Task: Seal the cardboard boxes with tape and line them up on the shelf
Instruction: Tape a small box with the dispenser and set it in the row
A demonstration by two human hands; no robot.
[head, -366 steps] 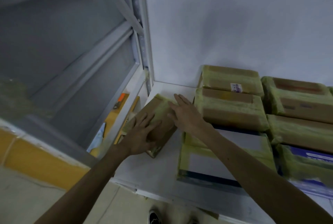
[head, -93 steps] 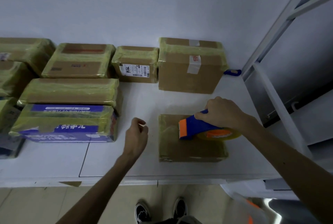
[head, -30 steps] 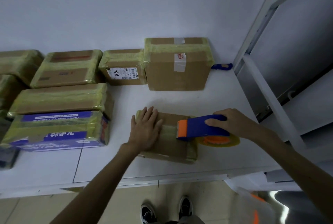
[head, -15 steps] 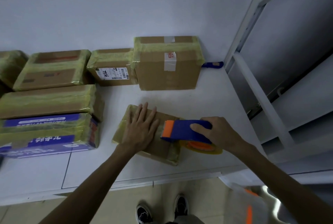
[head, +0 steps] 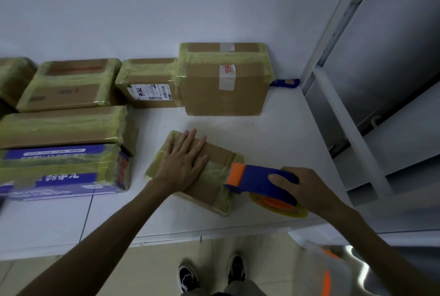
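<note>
- A small flat brown cardboard box (head: 210, 187), wrapped partly in yellowish transparent tape, lies on the white shelf board (head: 273, 133) near its front edge. It is turned at an angle to that edge.
- The left hand (head: 183, 160) lies flat on top of this box, on its left half. The fingers are straight and a little spread, and they press down without curling round anything.
- The right hand (head: 307, 188) grips the blue plastic tape dispenser with an orange front end (head: 257, 181). The fingers are wrapped over its body from the right.
- The orange end of the dispenser is at the right edge of the box's top. The tape roll with the orange core (head: 278, 204) hangs under the dispenser, beside the box and above the shelf board.
- At the back, against the white wall, stand a large brown taped box (head: 223, 91), a smaller taped box with a white barcode label (head: 150, 81) touching it, and a flat taped box (head: 69, 83) further left.
- In front of these, on the left, a long taped brown box (head: 64, 126) lies on a blue and white printed box (head: 59, 176).
- A small blue object (head: 284, 82) lies behind the large box; I cannot tell what it is.
- A grey metal shelf frame (head: 333, 41) rises on the right.
- Below the shelf edge, two black shoes (head: 188, 276) stand on the floor.
</note>
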